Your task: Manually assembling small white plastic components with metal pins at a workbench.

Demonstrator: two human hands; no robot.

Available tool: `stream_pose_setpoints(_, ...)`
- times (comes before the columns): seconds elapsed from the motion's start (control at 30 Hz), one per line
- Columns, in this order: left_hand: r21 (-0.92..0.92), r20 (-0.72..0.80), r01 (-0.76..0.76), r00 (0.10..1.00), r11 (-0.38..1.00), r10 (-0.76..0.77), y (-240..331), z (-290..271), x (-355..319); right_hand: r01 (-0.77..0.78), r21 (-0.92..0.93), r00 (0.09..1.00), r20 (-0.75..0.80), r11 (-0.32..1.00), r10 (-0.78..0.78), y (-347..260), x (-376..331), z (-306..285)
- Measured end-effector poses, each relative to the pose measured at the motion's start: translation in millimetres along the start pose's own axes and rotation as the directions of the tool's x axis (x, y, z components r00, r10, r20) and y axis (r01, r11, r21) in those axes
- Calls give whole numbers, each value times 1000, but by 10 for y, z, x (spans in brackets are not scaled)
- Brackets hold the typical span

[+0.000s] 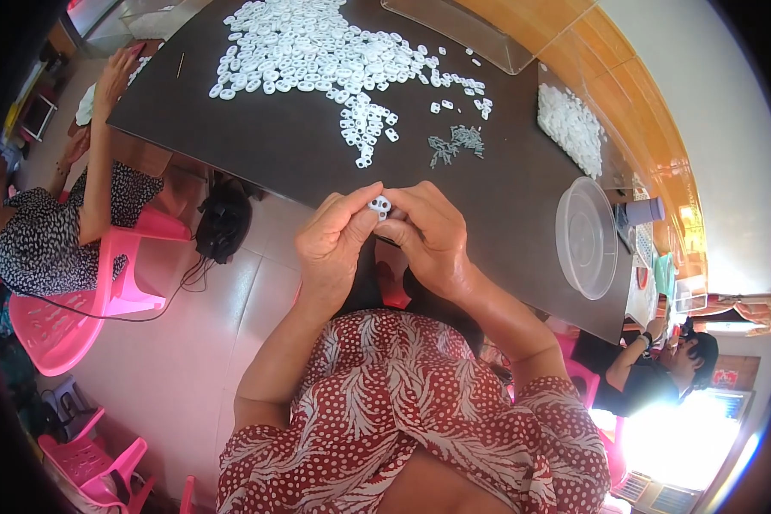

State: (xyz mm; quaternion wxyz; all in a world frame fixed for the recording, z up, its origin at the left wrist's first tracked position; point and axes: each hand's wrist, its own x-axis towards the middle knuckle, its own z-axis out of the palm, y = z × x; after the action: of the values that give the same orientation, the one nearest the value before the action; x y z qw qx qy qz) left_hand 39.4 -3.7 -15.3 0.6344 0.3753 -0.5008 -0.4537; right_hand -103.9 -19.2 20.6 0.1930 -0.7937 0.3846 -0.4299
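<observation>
Currently one small white plastic piece (379,205) is pinched between the fingertips of both hands, just off the near edge of the dark table (505,206). The left hand (334,236) is closed on it from about eight o'clock, thumb and forefinger against its side; the right hand (428,236) is closed on it from about four o'clock, its fingers curled round the lower edge. The piece sits at the very meeting point of the two hands, touching both, with two dark holes showing on its face. Whether a metal part is already seated in it cannot be told.

As for progress, most of the work is judged to be left. A large heap of loose white pieces (308,47) is spread over the table at about eleven o'clock from the hands, with a trail of strays running down toward them. A small cluster of grey metal clips (456,142) lies at about one o'clock, well apart from the hands. Farther out, at about two o'clock, a second mass of white pieces (571,127) is gathered in a clear tray; whether these are finished ones cannot be told. A round clear lid (586,237) lies at three o'clock near the table's edge.

At nine o'clock another person's arm (103,146) rests on the table's far corner, beside pink plastic chairs (68,317).
</observation>
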Motion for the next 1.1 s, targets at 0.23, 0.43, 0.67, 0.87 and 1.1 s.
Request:
stream_pose_setpoints(0.23, 10, -62, -36, 997, 999, 36, 10, 51, -16, 8, -11, 999, -33, 1000, -8, -41, 4, 32)
stream_pose_setpoints(0.43, 20, -134, -75, 988, 997, 77, -25, 83, -65, 58, -11, 995, -79, 998, -59, -37, -23, 100)
stream_pose_setpoints(0.67, -36, -191, -54, 981, 998, 47, -28, 97, -95, 98, -20, 988, -115, 995, -99, -50, -23, 180)
stream_pose_setpoints(0.87, -148, -241, -72, 970, 986, 34, 31, 121, -139, 131, -25, 981, -142, 991, -133, -111, -10, 222)
stream_pose_setpoints(1.1, -117, -269, -140, 958, 983, 104, 24, 104, -163, 188, -27, 963, -192, 982, -190, -111, -13, 281)
